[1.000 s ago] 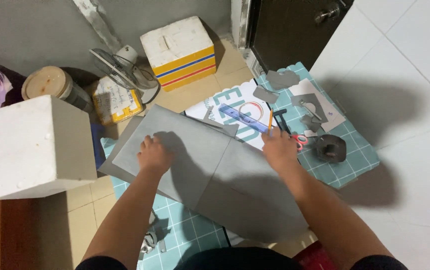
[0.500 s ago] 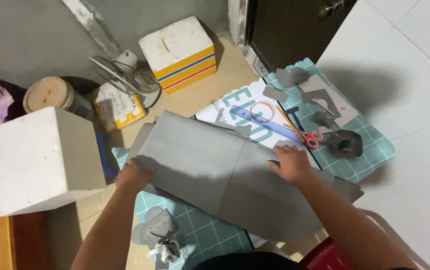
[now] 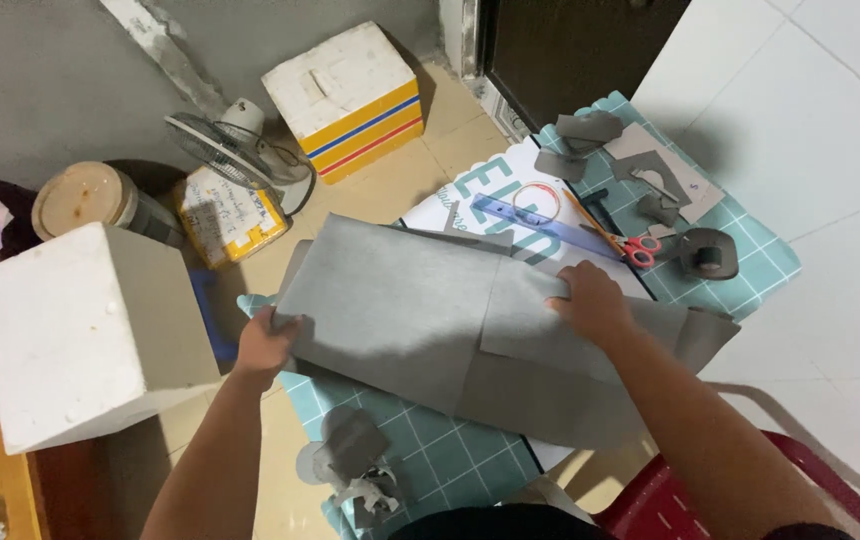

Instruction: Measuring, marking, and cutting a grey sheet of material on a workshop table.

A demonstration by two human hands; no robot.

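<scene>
The person's left hand (image 3: 268, 343) is closing its grip on the left edge of a large grey sheet (image 3: 400, 305), fingers curled around it. The right hand (image 3: 590, 303) is pressing flat on the sheet's right part, fingers spread, gripping nothing that I can see. The sheet is lying between the two hands, over a teal cutting mat (image 3: 750, 270) on the floor. Just beyond the right hand are lying red-handled scissors (image 3: 630, 245), a blue ruler (image 3: 540, 225) and a roll of dark tape (image 3: 708, 253). Left of the left hand is standing a white foam block (image 3: 70, 330).
</scene>
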